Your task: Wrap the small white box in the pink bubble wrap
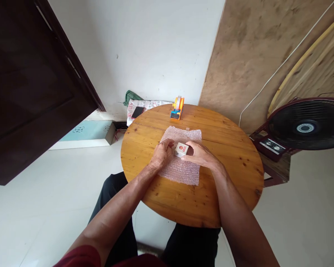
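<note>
Partly hidden small box (181, 149), right hand (198, 154) covering

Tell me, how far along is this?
Done: the bubble wrap sheet lies flat on the round table. In hand: the left hand and right hand hold a small box on it. Left: the box is unwrapped; the tape dispenser stands apart.

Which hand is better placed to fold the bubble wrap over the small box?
Probably the left hand: it rests on the bubble wrap beside the small box, while the right hand steadies the box.
</note>
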`<state>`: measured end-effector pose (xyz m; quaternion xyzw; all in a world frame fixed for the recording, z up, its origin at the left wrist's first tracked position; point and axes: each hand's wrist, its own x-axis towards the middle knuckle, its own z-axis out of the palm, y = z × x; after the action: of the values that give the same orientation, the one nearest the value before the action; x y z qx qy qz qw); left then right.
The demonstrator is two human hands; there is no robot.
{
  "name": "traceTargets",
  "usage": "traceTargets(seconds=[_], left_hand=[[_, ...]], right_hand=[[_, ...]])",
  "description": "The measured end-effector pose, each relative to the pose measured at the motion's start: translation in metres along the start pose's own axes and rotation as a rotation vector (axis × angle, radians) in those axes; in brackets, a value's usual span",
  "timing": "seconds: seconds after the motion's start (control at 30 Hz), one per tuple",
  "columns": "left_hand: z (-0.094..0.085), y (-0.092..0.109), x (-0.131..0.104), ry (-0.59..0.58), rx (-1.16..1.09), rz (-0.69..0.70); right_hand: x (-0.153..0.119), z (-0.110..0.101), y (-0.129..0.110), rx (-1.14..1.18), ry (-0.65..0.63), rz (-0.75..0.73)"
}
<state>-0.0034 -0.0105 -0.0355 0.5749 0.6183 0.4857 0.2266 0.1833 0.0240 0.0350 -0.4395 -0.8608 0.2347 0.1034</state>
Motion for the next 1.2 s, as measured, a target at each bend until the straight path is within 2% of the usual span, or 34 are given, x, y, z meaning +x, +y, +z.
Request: traceTargets(seconds=[0.33,0.63,1.2], left_hand=[[0.006,-0.014,0.005,0.067,-0.271,-0.094],[0.007,-0.019,0.007,0.048,-0.243,-0.103],[0.001,-0.010,0.004,0.025,-0.198,-0.105]], right_hand=[[0.000,-0.001,0.002,-0.039,-0.010,-0.101],[0.000,-0.003,0.000,-0.060,-0.026,-0.122],[-0.002,-0.006,0.005,-0.010,-0.070,-0.090]])
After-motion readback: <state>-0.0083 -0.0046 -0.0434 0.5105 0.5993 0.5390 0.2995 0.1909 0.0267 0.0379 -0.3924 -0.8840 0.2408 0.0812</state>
